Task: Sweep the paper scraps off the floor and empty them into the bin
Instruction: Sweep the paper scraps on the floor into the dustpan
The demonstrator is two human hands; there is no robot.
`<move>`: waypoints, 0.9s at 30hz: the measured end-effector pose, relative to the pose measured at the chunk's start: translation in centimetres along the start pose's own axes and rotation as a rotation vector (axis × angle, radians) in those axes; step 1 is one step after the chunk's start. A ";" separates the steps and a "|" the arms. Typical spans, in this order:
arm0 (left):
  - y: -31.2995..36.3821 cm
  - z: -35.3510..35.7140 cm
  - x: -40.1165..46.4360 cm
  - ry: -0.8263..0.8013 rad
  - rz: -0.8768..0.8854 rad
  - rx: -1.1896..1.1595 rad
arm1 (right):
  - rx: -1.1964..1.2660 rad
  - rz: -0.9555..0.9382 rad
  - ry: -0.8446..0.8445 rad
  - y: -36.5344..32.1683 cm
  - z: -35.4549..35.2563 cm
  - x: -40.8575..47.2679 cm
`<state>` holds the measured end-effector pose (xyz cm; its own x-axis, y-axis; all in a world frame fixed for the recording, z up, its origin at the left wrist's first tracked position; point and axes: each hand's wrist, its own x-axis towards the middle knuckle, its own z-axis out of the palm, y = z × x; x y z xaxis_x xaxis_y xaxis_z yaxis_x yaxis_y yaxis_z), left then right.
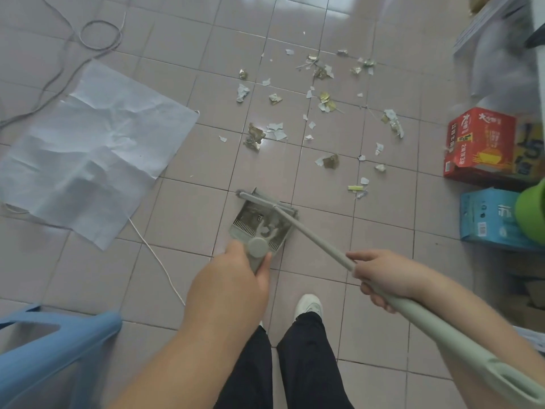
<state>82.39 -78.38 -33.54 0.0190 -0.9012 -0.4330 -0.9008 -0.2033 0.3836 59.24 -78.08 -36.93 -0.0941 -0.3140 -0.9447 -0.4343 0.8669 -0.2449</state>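
Several torn paper scraps (321, 101) lie scattered over the pink tiled floor ahead of me. A grey-green dustpan (259, 221) stands on the floor in front of my feet, with some scraps inside it. My left hand (233, 278) grips the dustpan's upright handle from above. A matching broom (309, 228) slants across from the lower right; its head rests at the dustpan's far mouth. My right hand (380, 278) grips the broom's pole about midway. The bin is hard to identify; a green rim (530, 214) shows at the right edge.
A large creased white sheet (88, 149) lies on the floor at left, with cables (97, 33) beyond it and a white cord (156, 261) under it. A red carton (483, 146) and a blue carton (489, 216) stand at right. A blue plastic stool (50, 355) is at lower left.
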 end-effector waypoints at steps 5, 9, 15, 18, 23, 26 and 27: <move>2.0 0.9 0.2 -0.028 0.073 -0.014 | 0.021 -0.007 0.126 0.7 -2.8 -0.3; 4.2 1.5 1.3 -0.011 0.133 -0.010 | 0.007 0.028 0.201 1.2 -5.7 0.8; 8.6 2.9 2.7 -0.011 0.241 0.026 | -0.014 0.060 0.240 2.9 -11.4 1.8; 11.0 4.2 3.0 -0.042 0.247 0.059 | 0.022 0.077 0.260 4.5 -14.1 2.6; 14.7 6.4 3.2 -0.091 0.234 0.117 | 0.146 0.108 0.278 6.5 -18.1 4.5; 16.9 6.7 4.1 -0.075 0.198 0.133 | 0.239 0.099 0.283 7.1 -19.3 6.5; 17.6 6.8 4.4 -0.076 0.190 0.136 | 0.259 0.091 0.280 7.2 -19.4 7.3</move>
<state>63.66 -83.34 -34.23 -0.1843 -0.8859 -0.4256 -0.9354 0.0252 0.3526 38.08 -81.62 -41.36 -0.3780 -0.2943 -0.8778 -0.1762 0.9537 -0.2438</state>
